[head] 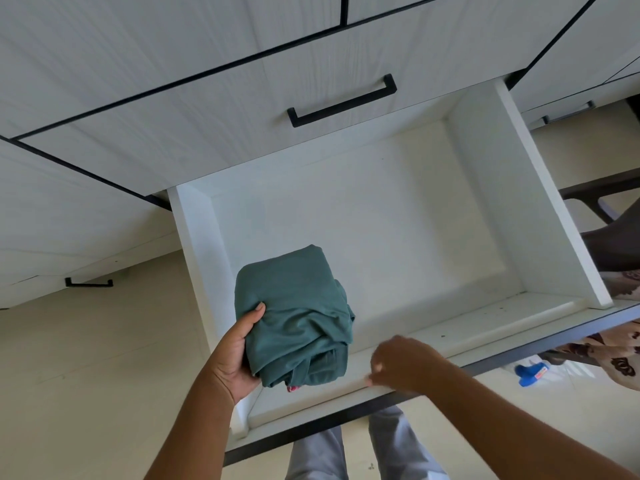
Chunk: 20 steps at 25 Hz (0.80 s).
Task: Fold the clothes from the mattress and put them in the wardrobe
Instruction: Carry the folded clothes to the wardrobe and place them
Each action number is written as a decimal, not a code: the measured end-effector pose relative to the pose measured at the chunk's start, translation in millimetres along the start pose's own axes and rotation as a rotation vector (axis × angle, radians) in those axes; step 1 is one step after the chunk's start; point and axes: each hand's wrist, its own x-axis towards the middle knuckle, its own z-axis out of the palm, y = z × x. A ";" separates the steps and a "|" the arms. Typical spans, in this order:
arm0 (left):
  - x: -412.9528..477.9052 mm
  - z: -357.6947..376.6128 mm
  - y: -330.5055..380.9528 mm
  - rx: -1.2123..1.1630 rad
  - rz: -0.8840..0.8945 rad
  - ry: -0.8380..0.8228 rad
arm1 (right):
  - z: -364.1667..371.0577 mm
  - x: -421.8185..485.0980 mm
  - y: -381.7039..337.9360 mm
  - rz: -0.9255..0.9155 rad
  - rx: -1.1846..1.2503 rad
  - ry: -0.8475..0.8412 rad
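Left grip (239, 351) clasps folded green garment (294, 317) | over drawer (485, 161) | right grip (398, 362) blurred, seemingly on rim.

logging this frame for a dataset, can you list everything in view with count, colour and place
open drawer: 1, white inside, centre, pulled out
folded garment: 1, teal green, over the drawer's near left corner
drawer handles: 3, black or dark, on closed fronts above, lower left, upper right
chair: 1, dark brown, right edge
patterned cloth: 1, beige with brown print, lower right
plastic item: 1, blue, floor, lower right
left hand: grip shut on the garment
right hand: on the drawer's front edge
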 end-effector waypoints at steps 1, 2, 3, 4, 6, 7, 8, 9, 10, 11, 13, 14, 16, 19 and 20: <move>3.9 1.7 4.7 0.005 0.009 -0.005 | -13.9 12.3 -4.7 0.029 0.274 0.057; 8.4 3.6 9.9 0.011 0.024 -0.005 | -27.5 23.1 -10.9 0.052 0.611 0.102; 14.2 6.6 16.9 0.021 0.041 -0.002 | -40.8 37.5 -18.8 0.061 0.992 0.086; 21.0 9.9 23.7 0.028 0.057 -0.005 | -54.3 51.7 -27.6 0.033 1.301 0.032; 40.5 12.3 39.6 0.031 0.081 -0.015 | -76.6 85.2 -46.6 -0.059 1.523 -0.060; 51.2 12.8 47.8 0.029 0.091 -0.024 | -84.2 100.8 -55.1 -0.082 1.540 -0.056; 63.0 13.1 57.2 0.024 0.099 -0.035 | -89.1 118.3 -60.7 -0.083 1.534 -0.017; 78.1 12.0 67.3 0.030 0.105 -0.042 | -93.1 136.2 -65.3 -0.079 1.529 0.036; 96.4 9.4 78.5 0.047 0.116 -0.034 | -95.7 156.6 -68.8 -0.076 1.516 0.097; 116.9 6.4 89.6 0.064 0.131 -0.020 | -99.0 176.9 -73.8 -0.077 1.503 0.147; 154.8 1.9 108.9 0.085 0.203 0.051 | -109.9 213.9 -85.2 -0.097 1.462 0.212; 172.6 -0.6 116.4 0.097 0.263 0.085 | -115.5 230.5 -91.6 -0.116 1.436 0.241; 203.7 -5.9 127.0 0.121 0.415 0.181 | -122.5 267.3 -104.9 -0.161 1.367 0.310; 237.1 -9.3 140.9 0.243 0.620 0.442 | -126.2 303.6 -120.7 -0.197 1.219 0.433; 244.2 -9.5 144.7 0.301 0.669 0.514 | -125.8 308.1 -124.7 -0.186 1.145 0.466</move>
